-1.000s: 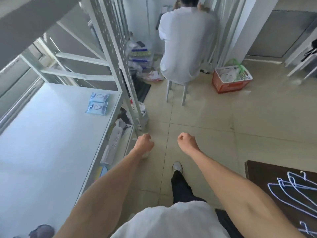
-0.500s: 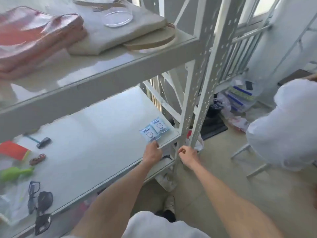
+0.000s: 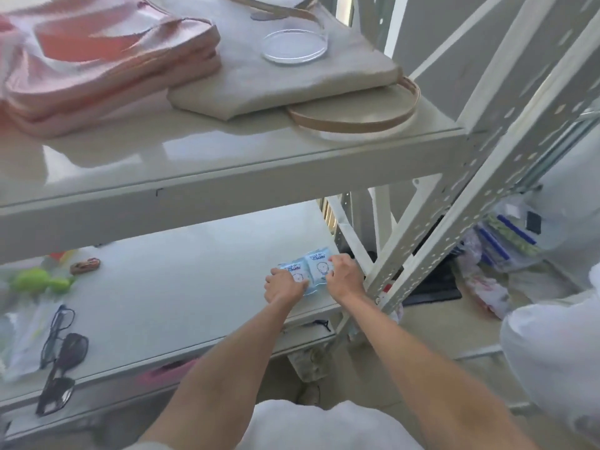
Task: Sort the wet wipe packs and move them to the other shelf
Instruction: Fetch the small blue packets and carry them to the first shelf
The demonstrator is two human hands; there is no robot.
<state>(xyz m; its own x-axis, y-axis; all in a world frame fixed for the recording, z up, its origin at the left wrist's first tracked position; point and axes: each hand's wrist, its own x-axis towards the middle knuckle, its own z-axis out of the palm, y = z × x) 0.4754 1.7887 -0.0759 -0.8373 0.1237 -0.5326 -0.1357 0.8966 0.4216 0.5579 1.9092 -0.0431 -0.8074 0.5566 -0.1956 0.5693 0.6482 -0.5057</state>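
Head view: two blue wet wipe packs (image 3: 308, 271) are seen side by side on the middle shelf (image 3: 181, 287), long axes running away from the fingers. Left hand (image 3: 284, 285) is curled onto the left pack, right hand (image 3: 344, 276) onto the right; firm grasp cannot be confirmed.

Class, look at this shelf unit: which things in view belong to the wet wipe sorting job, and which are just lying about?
Part of the job: wet wipe packs, left hand, right hand, both on the packs, middle shelf.

Just lying about: pink bags, beige bag, clear dish, glasses, sunglasses, green toy.
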